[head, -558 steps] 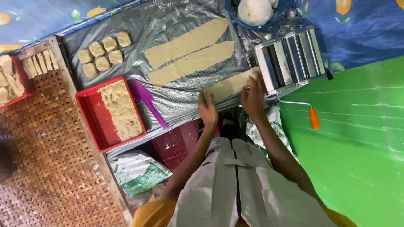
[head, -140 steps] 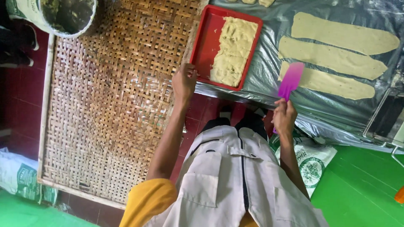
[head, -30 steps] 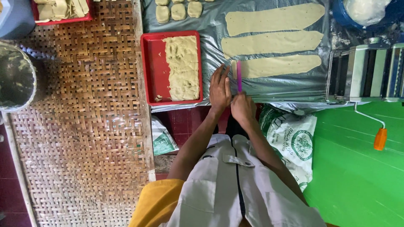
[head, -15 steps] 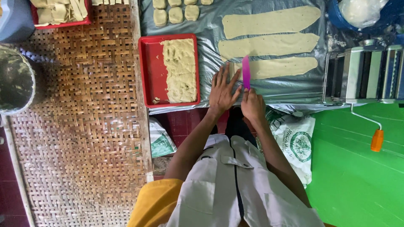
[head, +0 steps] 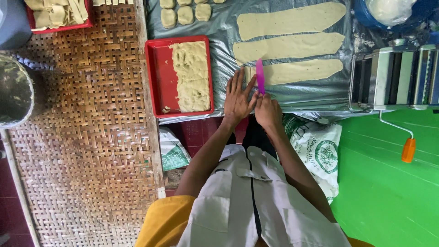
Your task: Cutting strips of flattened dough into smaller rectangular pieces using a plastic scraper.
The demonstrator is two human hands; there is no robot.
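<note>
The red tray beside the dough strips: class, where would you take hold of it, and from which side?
Probably grip the red tray by its raised rim on the bare left half, coming from the near edge. The dough slab fills the right half, and the left hand lies flat just to its right.

Pink scraper (head: 260, 76) against pale beige dough strip (head: 297, 71). Two more strips, same pale beige, further away (head: 288, 20) (head: 286, 46). Grey shiny plastic sheet (head: 292, 93) under all of them. Red tray (head: 160, 75) on the left, with beige dough (head: 192, 75) inside. Brown woven mat (head: 87, 137), criss-cross pattern, far left. Second red tray (head: 59, 28) at far left corner, beige pieces inside. Silver roller machine (head: 395, 77) on the right, with orange handle (head: 408, 150). Bright green floor (head: 388, 196) near right. White sack (head: 318, 153) with green round print. White apron (head: 256, 206), yellow sleeve (head: 160, 219).
</note>
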